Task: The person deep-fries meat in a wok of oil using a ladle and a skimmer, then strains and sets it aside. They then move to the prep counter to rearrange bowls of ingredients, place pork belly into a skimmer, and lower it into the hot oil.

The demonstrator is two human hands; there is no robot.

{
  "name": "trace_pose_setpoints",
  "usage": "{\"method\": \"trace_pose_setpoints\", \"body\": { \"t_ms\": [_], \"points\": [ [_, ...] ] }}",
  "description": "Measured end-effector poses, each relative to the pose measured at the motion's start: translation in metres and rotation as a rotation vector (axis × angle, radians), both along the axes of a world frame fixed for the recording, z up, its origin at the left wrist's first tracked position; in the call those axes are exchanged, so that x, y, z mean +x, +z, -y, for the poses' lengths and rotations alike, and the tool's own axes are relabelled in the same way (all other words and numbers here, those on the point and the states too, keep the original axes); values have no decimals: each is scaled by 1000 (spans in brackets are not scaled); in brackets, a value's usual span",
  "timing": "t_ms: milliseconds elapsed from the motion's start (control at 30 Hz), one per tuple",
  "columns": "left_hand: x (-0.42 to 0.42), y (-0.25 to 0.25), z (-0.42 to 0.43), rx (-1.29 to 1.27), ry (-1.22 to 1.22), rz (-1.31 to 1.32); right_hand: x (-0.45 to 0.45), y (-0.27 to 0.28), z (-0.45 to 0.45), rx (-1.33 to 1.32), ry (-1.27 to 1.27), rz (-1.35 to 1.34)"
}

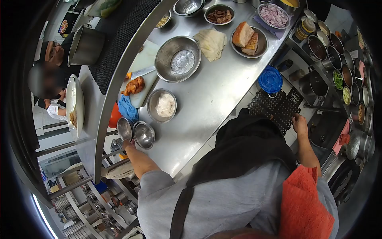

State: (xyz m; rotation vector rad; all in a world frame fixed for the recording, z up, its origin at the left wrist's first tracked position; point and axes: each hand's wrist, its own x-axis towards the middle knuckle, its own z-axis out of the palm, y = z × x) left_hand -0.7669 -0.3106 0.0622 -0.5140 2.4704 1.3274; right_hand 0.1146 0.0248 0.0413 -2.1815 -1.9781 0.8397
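My left hand (128, 145) is at the lower rim of a small metal bowl (125, 128), its fingers mostly hidden. Touching that bowl is a second small metal bowl (144, 134). Just above them lie a blue cloth (127, 107) and a browned piece of meat (134, 86) on a cutting board (148, 88). A bowl of pale, creamy food (165, 105) stands to the right of these. Low at my other side, my right hand (297, 121) hangs beside the black floor mat, fingers curled; whether it holds anything is too small to tell.
A large metal bowl (178, 59), a pale cloth (211, 44) and a bowl with pork pieces (249, 41) occupy the steel counter (223, 93). A blue-lidded bucket (270, 79) stands beyond its edge. Food containers line the right. Another person (55, 109) is at far left.
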Motion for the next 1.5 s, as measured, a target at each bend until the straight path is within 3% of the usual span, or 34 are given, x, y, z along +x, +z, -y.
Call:
{"method": "trace_pose_setpoints", "body": {
  "t_ms": [100, 167, 200, 300, 367, 433, 500, 633, 700, 800, 1067, 1500],
  "points": [
    [2, 8, -13, -690, -158, -174, 14, -3, 12, -55, -45, 36],
    [44, 22, -49, -806, -267, -577, 26, -11, 25, -48, -72, 54],
    [63, 26, -70, -697, -327, -738, 31, -16, 33, -93, -119, 72],
    [142, 26, -148, 20, -558, -882, 44, -15, 56, -132, -194, 66],
    [253, 66, -213, 352, -664, -542, 57, -34, 70, -124, -194, 52],
    [307, 47, -250, 555, -864, -544, 60, -33, 81, -79, -194, 82],
    [383, 57, -278, 599, -1033, -344, 64, -36, 90, -120, -299, 9],
    [465, 36, -307, 362, -1635, -318, 68, -35, 109, -116, -356, 19],
    [487, 49, -311, 231, -1900, -151, 77, -46, 124, -97, -396, -7],
    [500, 40, -315, 137, -1996, -66, 87, -54, 149, -140, -522, -48],
    [508, 38, -324, -43, -1997, -161, 90, -43, 190, -149, -437, 71],
    [514, 12, -293, -251, -2056, -225, 74, -51, 125, -140, -456, -61]
  ]
}}
